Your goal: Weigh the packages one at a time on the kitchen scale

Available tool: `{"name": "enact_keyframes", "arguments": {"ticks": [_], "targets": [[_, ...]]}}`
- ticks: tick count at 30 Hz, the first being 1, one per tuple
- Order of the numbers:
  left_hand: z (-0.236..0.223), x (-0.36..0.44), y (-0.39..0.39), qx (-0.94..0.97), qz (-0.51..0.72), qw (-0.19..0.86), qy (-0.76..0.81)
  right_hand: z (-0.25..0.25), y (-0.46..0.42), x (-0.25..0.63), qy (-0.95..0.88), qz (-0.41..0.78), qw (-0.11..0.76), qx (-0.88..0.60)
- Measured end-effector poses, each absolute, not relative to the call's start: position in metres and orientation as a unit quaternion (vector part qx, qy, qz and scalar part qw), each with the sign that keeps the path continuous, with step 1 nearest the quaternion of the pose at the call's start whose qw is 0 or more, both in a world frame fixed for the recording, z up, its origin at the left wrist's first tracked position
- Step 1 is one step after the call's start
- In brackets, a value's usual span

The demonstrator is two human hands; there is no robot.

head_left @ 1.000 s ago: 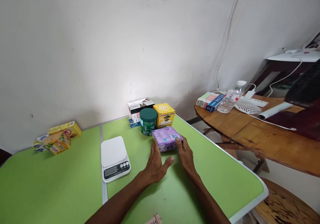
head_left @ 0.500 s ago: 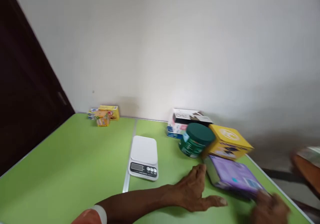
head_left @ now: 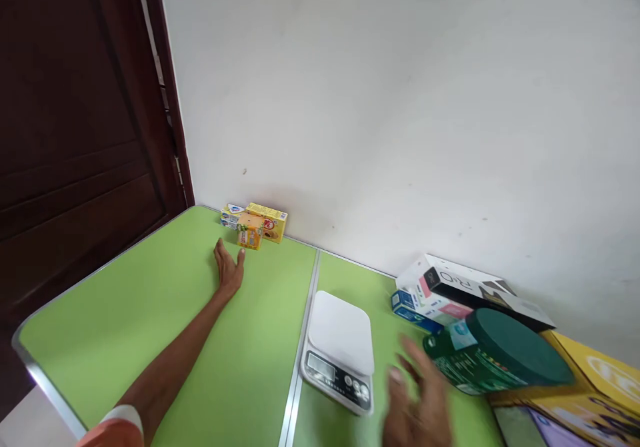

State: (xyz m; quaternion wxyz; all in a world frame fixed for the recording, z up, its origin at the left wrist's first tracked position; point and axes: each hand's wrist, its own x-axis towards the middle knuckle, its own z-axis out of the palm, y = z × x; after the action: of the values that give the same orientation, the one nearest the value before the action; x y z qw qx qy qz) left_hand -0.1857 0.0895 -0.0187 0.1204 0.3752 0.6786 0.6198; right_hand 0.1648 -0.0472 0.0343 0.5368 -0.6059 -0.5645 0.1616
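My left hand [head_left: 229,268] reaches far across the table, thumb and fingers apart with nothing between them. Just beyond its fingertips stands a small orange carton [head_left: 250,231], in front of a yellow box [head_left: 273,222] and a white, blue and yellow box [head_left: 231,215]. Blurred by motion, my right hand [head_left: 420,404] is at the lower middle, fingers apart and holding nothing visible. To its left lies a white digital kitchen scale [head_left: 341,340] with a bare platform. Close on its right is a green jar with a dark green lid [head_left: 520,347].
Behind the jar are a black and white box [head_left: 480,287] and a white, blue and pink box [head_left: 430,304]. A yellow box [head_left: 595,380] and part of a purple pack [head_left: 560,427] sit at the right. A wall backs the green table [head_left: 165,287]; a dark door [head_left: 75,134] is at left.
My left hand has moved from beside the purple pack to the small cartons at the far left. My right hand has left the purple pack and is near the scale. The view has turned left.
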Motion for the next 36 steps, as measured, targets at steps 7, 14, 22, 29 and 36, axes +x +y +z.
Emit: {"name": "enact_keyframes", "arguments": {"ticks": [7, 14, 22, 29, 36], "targets": [[-0.031, -0.224, 0.133, 0.372, 0.645, 0.175, 0.644, 0.004, 0.073, -0.041, -0.579, 0.471, 0.476, -0.465], [-0.037, -0.23, 0.152, 0.413, 0.652, 0.221, 0.597, -0.018, 0.166, -0.117, -0.577, 0.47, 0.499, -0.444], [-0.037, -0.216, 0.158, 0.429, 0.639, 0.254, 0.585, -0.036, 0.171, -0.13, -0.582, 0.458, 0.51, -0.438], [-0.03, -0.197, 0.119, 0.419, 0.639, 0.249, 0.595, -0.03, 0.138, -0.119, -0.574, 0.471, 0.504, -0.441], [-0.024, -0.167, 0.032, 0.389, 0.657, 0.247, 0.596, -0.014, 0.054, -0.099, -0.581, 0.508, 0.495, -0.399]]}}
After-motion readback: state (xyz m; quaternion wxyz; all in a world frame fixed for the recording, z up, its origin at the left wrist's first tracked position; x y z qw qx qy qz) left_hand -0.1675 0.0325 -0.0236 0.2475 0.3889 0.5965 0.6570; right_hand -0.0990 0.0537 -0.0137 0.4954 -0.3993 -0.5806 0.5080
